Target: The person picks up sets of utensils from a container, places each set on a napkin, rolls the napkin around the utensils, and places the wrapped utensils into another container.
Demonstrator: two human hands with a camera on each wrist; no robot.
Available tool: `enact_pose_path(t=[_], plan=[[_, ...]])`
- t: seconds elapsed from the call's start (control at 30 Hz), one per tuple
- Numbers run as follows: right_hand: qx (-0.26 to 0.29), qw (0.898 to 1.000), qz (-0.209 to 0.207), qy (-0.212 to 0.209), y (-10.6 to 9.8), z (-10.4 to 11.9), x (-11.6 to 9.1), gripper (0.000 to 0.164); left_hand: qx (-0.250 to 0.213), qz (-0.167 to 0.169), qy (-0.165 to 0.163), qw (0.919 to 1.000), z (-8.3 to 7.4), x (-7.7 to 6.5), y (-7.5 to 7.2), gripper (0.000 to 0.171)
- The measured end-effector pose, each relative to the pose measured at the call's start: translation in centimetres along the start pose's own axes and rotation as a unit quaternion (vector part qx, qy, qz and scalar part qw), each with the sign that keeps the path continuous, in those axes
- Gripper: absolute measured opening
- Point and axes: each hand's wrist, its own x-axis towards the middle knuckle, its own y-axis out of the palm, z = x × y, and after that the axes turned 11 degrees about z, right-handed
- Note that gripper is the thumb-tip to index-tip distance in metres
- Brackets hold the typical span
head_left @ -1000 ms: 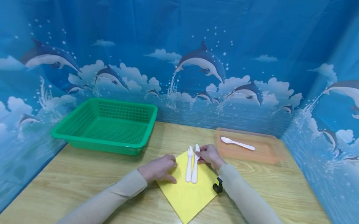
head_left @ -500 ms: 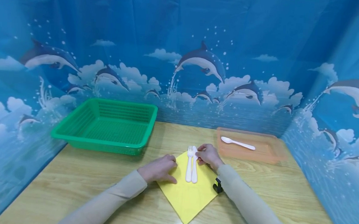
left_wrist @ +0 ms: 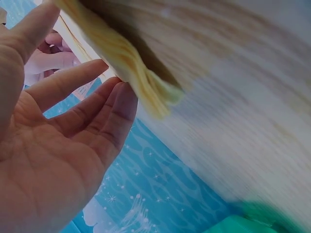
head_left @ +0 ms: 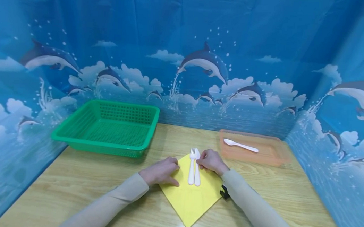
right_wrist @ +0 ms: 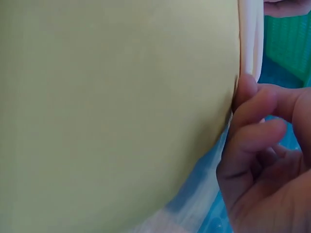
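table point(head_left: 289, 196), one fork point(head_left: 191, 171), one knife point(head_left: 197, 175)

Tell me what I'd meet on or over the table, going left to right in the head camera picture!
Green basket, left hand, white fork, white knife, right hand, orange tray with a white spoon in it.

Over the last second the white knife point(head_left: 197, 177) has turned — its far end now farther left, closer to the fork point(head_left: 191, 170) — and the right hand point(head_left: 211, 161) has slid slightly nearer along the blade.
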Motion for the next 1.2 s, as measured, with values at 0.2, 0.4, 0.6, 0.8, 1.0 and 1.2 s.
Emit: enact_pose_path(t=[0.2, 0.4, 0.6, 0.8, 1.0, 1.2], plan=[[-0.001, 0.999, 0.038, 0.024, 0.3, 0.4, -0.7, 0.020, -0.006, 0.010, -0.005, 0.9999, 0.0, 0.0, 0.1, 0.043], [0.002, 0.999, 0.042, 0.022, 0.4, 0.7, -1.0, 0.020, -0.008, 0.009, -0.003, 0.9999, -0.1, 0.1, -0.1, 0.045], [0.015, 0.999, 0.046, 0.024, 0.1, 0.8, -1.1, 0.018, -0.004, 0.002, 0.002, 1.0000, -0.1, 0.1, -0.2, 0.045], [0.027, 0.999, 0.042, 0.017, -0.2, 1.0, -1.2, 0.017, 0.000, 0.002, 0.003, 1.0000, -0.1, 0.1, -0.3, 0.043], [0.017, 1.000, 0.025, -0.006, -0.6, 0.8, -1.1, 0.018, 0.006, 0.016, -0.005, 0.9998, -0.2, 0.0, -0.5, 0.040], [-0.068, 0.996, -0.025, -0.047, -0.9, 0.3, -0.7, 0.018, 0.015, 0.012, 0.010, 0.9998, -0.2, 0.2, -0.3, 0.034]])
